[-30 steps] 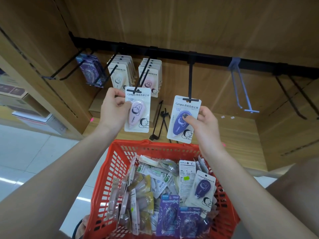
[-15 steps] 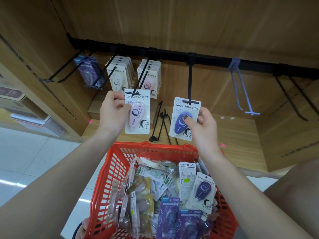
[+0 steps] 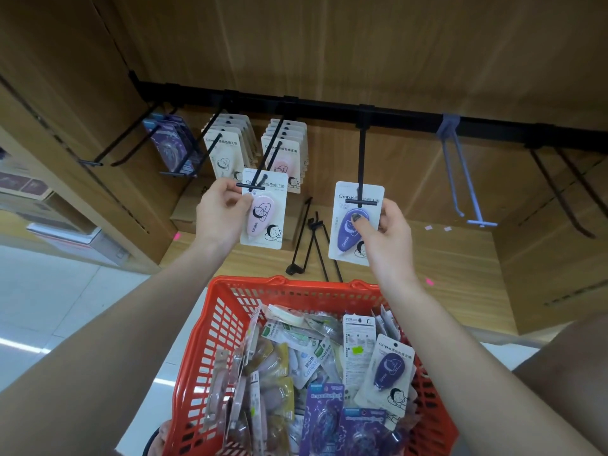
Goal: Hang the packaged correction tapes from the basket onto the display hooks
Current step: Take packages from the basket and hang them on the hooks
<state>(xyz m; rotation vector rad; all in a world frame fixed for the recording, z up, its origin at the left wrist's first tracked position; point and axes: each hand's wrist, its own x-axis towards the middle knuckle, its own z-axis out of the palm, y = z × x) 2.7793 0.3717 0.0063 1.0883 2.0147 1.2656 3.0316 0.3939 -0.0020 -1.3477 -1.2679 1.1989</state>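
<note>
A wood-panelled shop display bay fills the view, its back wall crossed by a black rail from which display hooks project toward the camera. A wooden shelf forms the floor of the bay, with pale floor tiles beyond its left edge. Below the shelf's front edge, a red plastic basket holds a loose heap of packaged correction tapes, among them a purple one on a white card at the basket's right side. On the rail's left half, filled hooks carry a purple stack, a white stack and a pink stack; a pale blue hook hangs bare toward the right. Spare black hooks lie on the shelf near its middle. The person's left hand pinches the left edge of a pink correction tape card, thumb in front and fingers curled behind, its top at the tip of a black hook. The right hand grips a purple correction tape card, thumb pressed on the blister and fingers wrapped round the right edge, the card's top at the crossbar of the centre hook.
</note>
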